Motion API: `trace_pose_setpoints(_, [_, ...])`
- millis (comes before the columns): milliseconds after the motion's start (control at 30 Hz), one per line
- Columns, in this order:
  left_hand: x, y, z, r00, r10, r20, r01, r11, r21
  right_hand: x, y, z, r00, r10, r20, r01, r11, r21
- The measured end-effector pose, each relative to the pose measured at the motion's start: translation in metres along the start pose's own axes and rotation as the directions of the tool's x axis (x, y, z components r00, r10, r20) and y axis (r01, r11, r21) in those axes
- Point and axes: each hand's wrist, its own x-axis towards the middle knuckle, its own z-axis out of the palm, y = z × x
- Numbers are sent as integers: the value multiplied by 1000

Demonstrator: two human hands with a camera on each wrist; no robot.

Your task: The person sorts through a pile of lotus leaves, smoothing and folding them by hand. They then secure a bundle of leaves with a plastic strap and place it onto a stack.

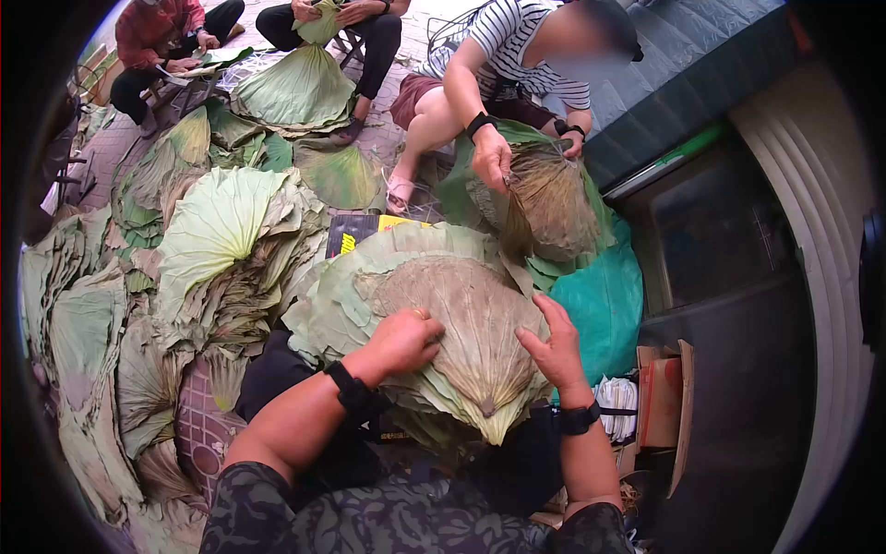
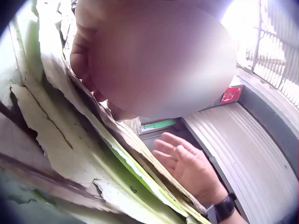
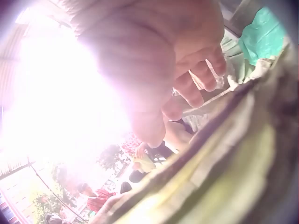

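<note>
The brown dried leaf (image 1: 475, 319) lies atop a stack of pale green leaves (image 1: 323, 309) over my lap. My left hand (image 1: 399, 343) bends its fingers at its left side; whether they pinch, I can't tell. My right hand (image 1: 556, 355) spreads open beside its right edge.

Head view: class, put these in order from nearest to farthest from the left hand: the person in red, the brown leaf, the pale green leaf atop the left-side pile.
1. Brown leaf: at the fingers of the left hand.
2. Pale green leaf: left, beyond the hand.
3. Person in red: far upper left.
</note>
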Motion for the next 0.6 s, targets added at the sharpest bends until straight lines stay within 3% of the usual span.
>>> trace_pose_setpoints(67, [5,4,3,1000,9,-23,-8,1000,27,29,-20,-12,966,-124,-227,97,987,-127])
trace_pose_setpoints(167, [-1,-4,2,1000,7,-27,-7,1000,10,81,-43,13,932,-148,-332,79,974,-211])
trace_pose_setpoints(233, [1,-6,2,999,17,-36,-17,1000,9,111,-55,25,925,-140,-354,54,969,-242])
trace_pose_setpoints(300, [2,-4,-1,1000,17,4,-18,999,43,134,-63,36,903,-75,-423,-61,952,-299])
trace_pose_setpoints(367, [1,0,-5,1000,-3,23,2,999,32,149,-62,45,889,-97,-447,-50,950,-307])
trace_pose_setpoints(433, [-1,0,-8,999,6,49,-7,1000,25,158,-62,48,910,49,-412,-165,954,-249])
trace_pose_setpoints(467, [-1,1,-10,999,1,51,-2,1000,23,161,-55,52,887,-9,-461,-145,943,-298])
trace_pose_setpoints(600, [0,2,-10,998,-5,67,3,1000,27,163,-44,49,881,12,-472,-171,940,-296])
